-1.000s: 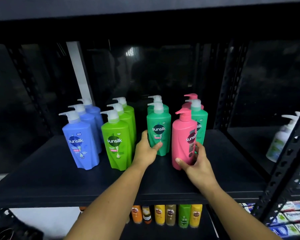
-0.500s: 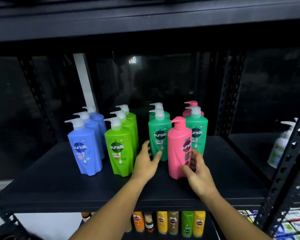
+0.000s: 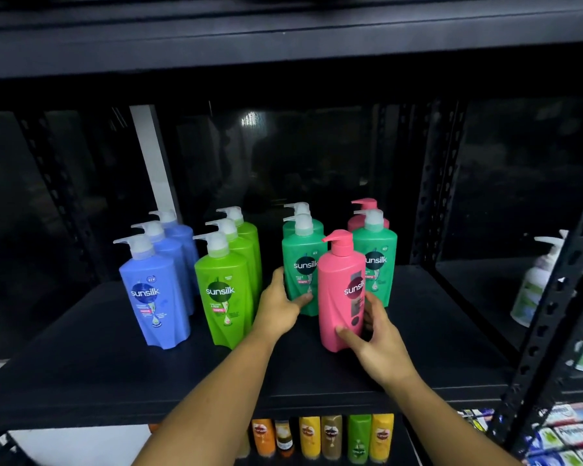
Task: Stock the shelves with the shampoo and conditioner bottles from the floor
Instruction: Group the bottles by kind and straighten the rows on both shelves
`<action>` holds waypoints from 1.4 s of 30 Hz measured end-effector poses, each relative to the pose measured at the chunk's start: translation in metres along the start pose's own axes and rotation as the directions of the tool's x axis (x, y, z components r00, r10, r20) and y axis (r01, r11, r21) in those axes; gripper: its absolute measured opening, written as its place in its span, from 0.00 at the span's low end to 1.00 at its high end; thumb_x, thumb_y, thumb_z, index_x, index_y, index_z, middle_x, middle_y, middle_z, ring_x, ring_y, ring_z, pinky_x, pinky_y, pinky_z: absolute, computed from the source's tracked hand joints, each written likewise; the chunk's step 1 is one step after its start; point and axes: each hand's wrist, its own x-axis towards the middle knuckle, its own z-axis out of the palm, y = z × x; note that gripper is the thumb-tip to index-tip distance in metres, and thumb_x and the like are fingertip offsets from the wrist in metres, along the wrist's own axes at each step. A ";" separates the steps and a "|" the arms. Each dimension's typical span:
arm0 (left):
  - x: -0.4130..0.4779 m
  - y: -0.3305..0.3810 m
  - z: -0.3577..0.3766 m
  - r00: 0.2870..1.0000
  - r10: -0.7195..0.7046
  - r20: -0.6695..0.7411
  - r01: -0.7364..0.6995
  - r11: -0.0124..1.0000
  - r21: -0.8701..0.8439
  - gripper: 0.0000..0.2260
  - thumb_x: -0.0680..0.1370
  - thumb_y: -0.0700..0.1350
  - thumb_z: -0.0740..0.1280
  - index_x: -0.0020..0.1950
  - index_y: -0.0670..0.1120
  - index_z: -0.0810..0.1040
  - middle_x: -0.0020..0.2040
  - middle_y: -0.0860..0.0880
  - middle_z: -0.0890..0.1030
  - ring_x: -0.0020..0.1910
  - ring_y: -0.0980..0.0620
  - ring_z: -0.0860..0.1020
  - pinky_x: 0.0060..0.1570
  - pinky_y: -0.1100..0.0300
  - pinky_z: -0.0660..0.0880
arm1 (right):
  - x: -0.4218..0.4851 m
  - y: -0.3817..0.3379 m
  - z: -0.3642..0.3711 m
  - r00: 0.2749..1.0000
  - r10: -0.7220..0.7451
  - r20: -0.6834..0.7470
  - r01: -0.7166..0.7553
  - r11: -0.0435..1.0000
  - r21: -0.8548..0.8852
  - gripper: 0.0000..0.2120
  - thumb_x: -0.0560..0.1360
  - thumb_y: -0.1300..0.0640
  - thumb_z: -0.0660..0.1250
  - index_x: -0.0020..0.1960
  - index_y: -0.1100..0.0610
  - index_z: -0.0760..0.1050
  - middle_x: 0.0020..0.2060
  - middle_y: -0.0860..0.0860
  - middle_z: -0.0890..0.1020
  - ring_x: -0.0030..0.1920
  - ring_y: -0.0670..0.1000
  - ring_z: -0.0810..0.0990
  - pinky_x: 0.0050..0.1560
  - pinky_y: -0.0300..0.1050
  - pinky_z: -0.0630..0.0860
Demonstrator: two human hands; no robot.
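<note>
1. On the black shelf (image 3: 81, 381), near its front edge and right of the middle, a pink bottle (image 3: 339, 297) stands upright ahead of the rows.
2. The right hand (image 3: 379, 341) grips its lower part, with the thumb across the front and the fingers (image 3: 376, 312) curled round the right side.
3. The left hand (image 3: 278, 309) holds the dark green bottle (image 3: 302, 264) just left of the pink one, thumb on its front, fingers wrapped round its left side.
4. Behind the pink bottle stand another green bottle (image 3: 381, 264) and, at the back, a rear pink bottle (image 3: 367, 205).
5. Toward the shelf's left edge, three blue bottles (image 3: 155, 297) and three light green bottles (image 3: 224, 297) stand in rows running front to back.
6. Under the shelf, small bottles (image 3: 334, 435) in orange, yellow and green stand side by side.
</note>
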 end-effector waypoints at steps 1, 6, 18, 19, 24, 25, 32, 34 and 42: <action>0.001 0.000 0.000 1.000 0.000 0.003 0.000 1.000 -0.001 0.27 0.76 0.41 0.76 0.71 0.52 0.69 0.53 0.65 0.77 0.52 0.69 0.77 0.47 0.74 0.72 | 0.000 0.000 0.000 1.000 0.000 -0.003 0.000 1.000 0.001 0.36 0.74 0.55 0.76 0.75 0.42 0.60 0.56 0.28 0.73 0.56 0.29 0.72 0.54 0.29 0.67; 0.007 -0.004 0.000 1.000 0.001 0.013 -0.001 1.000 -0.008 0.27 0.77 0.40 0.75 0.72 0.52 0.68 0.53 0.66 0.77 0.51 0.69 0.76 0.44 0.76 0.72 | 0.000 -0.001 0.001 1.000 0.011 0.000 -0.011 1.000 0.003 0.36 0.74 0.55 0.76 0.74 0.41 0.61 0.56 0.30 0.73 0.55 0.28 0.72 0.55 0.27 0.66; -0.081 0.015 0.001 0.998 0.044 -0.054 -0.052 0.987 -0.154 0.13 0.81 0.50 0.68 0.65 0.54 0.74 0.60 0.50 0.81 0.55 0.65 0.79 0.50 0.75 0.73 | -0.002 0.004 0.007 0.996 -0.079 -0.045 0.076 0.995 -0.062 0.29 0.70 0.44 0.78 0.66 0.43 0.69 0.55 0.36 0.81 0.55 0.37 0.80 0.55 0.33 0.75; -0.086 0.016 0.000 0.997 0.064 0.030 -0.058 0.982 -0.178 0.15 0.81 0.50 0.69 0.66 0.55 0.73 0.62 0.50 0.80 0.55 0.66 0.80 0.52 0.74 0.74 | -0.002 0.005 0.007 0.994 -0.090 -0.063 0.088 0.996 -0.034 0.23 0.73 0.45 0.75 0.65 0.45 0.71 0.55 0.38 0.82 0.55 0.39 0.81 0.55 0.35 0.76; -0.093 0.009 -0.001 0.983 0.068 0.170 -0.055 0.995 -0.082 0.36 0.70 0.51 0.81 0.70 0.64 0.63 0.62 0.64 0.75 0.58 0.72 0.77 0.56 0.73 0.74 | 0.022 0.003 -0.004 0.918 -0.004 -0.397 0.049 0.993 0.103 0.11 0.79 0.45 0.68 0.58 0.48 0.74 0.55 0.47 0.80 0.54 0.47 0.80 0.54 0.37 0.77; -0.092 0.008 -0.001 0.981 0.067 0.182 -0.058 0.997 -0.053 0.39 0.70 0.50 0.82 0.71 0.64 0.61 0.61 0.67 0.73 0.57 0.75 0.75 0.54 0.76 0.73 | 0.035 0.006 -0.010 0.884 0.009 -0.467 0.032 0.996 0.081 0.17 0.77 0.45 0.71 0.61 0.50 0.72 0.58 0.48 0.77 0.57 0.49 0.78 0.58 0.44 0.77; -0.086 0.002 0.001 0.985 0.034 0.171 -0.034 0.999 -0.002 0.35 0.73 0.50 0.80 0.70 0.65 0.62 0.62 0.62 0.77 0.58 0.70 0.77 0.55 0.75 0.72 | 0.087 0.010 -0.041 0.968 0.185 -0.171 -0.164 0.978 0.127 0.42 0.72 0.54 0.78 0.77 0.54 0.57 0.65 0.50 0.77 0.59 0.49 0.80 0.61 0.48 0.78; -0.086 0.002 -0.001 0.985 0.020 0.174 -0.020 1.000 -0.005 0.35 0.72 0.49 0.80 0.70 0.65 0.63 0.63 0.61 0.77 0.59 0.68 0.77 0.57 0.73 0.72 | 0.087 0.013 -0.041 0.974 0.165 -0.157 -0.149 0.983 0.106 0.34 0.73 0.57 0.77 0.73 0.54 0.64 0.58 0.48 0.80 0.51 0.42 0.81 0.49 0.37 0.78; -0.090 0.018 0.010 0.997 0.004 0.073 -0.004 1.000 -0.008 0.28 0.68 0.53 0.82 0.61 0.65 0.71 0.52 0.64 0.83 0.48 0.70 0.81 0.53 0.64 0.77 | 0.064 0.010 -0.041 0.990 0.074 -0.118 -0.075 0.997 -0.001 0.29 0.75 0.55 0.76 0.70 0.52 0.66 0.57 0.47 0.81 0.53 0.45 0.81 0.55 0.42 0.75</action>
